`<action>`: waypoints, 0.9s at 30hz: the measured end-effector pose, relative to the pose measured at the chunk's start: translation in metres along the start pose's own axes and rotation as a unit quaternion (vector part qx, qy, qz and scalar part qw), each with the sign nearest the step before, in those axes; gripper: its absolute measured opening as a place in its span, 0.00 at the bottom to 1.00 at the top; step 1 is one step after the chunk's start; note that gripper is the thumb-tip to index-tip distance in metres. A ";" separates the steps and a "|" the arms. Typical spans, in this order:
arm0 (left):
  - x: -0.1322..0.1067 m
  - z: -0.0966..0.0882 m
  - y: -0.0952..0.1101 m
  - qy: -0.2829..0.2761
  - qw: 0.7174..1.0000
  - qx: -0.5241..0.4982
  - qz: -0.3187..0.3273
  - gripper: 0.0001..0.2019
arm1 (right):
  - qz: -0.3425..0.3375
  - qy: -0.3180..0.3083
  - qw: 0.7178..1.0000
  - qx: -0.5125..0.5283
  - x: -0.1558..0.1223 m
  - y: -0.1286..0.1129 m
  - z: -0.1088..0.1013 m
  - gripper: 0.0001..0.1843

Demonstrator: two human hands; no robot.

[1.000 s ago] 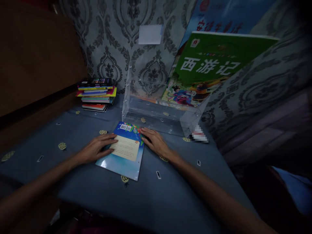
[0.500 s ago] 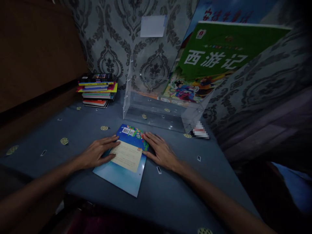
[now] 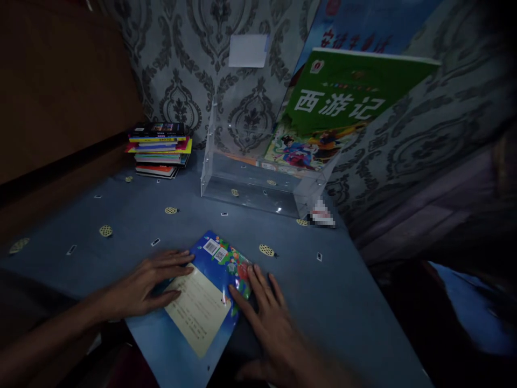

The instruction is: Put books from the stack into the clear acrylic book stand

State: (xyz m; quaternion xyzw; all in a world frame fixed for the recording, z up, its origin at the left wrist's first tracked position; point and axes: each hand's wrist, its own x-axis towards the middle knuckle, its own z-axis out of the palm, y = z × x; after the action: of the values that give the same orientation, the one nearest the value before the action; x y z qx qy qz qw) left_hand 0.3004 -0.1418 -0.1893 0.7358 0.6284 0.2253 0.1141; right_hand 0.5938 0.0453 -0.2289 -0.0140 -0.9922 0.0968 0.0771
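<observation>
Head view: my left grip [image 3: 141, 288] lies flat on the blue book [image 3: 202, 307], fingers stretched out and apart, pressing its left half and not closed around anything. My right grip [image 3: 274, 328] is flat too, fingers [image 3: 258, 283] spread, their tips on the book's right edge at about 3 o'clock. The book lies back cover up on the counter [image 3: 343, 302], turned askew, its far corner pointing toward 12 o'clock. Its near corner seems to run out past the counter's near edge at 6 o'clock.

From the book, bare cloth lies open toward 12 o'clock, up to the clear stand [image 3: 250, 188], which is well apart. A green book [image 3: 343, 108] leans in that stand against the patterned wall. At 11 o'clock a stack of books [image 3: 159, 151] sits in the far corner, also well apart. Toward 3 o'clock the counter is open as far as its right edge, where it drops into dark.
</observation>
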 end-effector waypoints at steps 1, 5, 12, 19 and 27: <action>0.000 0.000 0.001 -0.001 1.000 -0.015 -0.005 0.24 | 0.015 0.005 1.000 -0.009 -0.002 -0.007 0.006 0.79; -0.001 0.002 0.001 0.004 0.997 -0.070 -0.025 0.23 | 0.094 0.033 0.994 -0.043 -0.002 -0.029 0.025 0.69; -0.002 0.002 -0.002 0.006 0.994 -0.102 -0.050 0.22 | 0.094 0.083 0.991 -0.047 0.008 -0.034 0.021 0.58; 0.009 -0.012 -0.002 0.016 0.968 -0.230 -0.102 0.15 | 0.006 0.188 0.982 0.013 0.017 -0.014 -0.004 0.48; 0.022 -0.019 -0.017 0.017 0.895 -0.423 -0.141 0.17 | -0.001 0.253 0.954 0.164 0.050 0.018 -0.045 0.25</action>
State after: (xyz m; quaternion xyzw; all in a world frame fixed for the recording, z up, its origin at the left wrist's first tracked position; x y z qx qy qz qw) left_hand 0.2793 -0.1196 -0.1766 0.5182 0.5724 0.4637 0.4345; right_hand 0.5517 0.0740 -0.1818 -0.0240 -0.9107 0.2510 0.3271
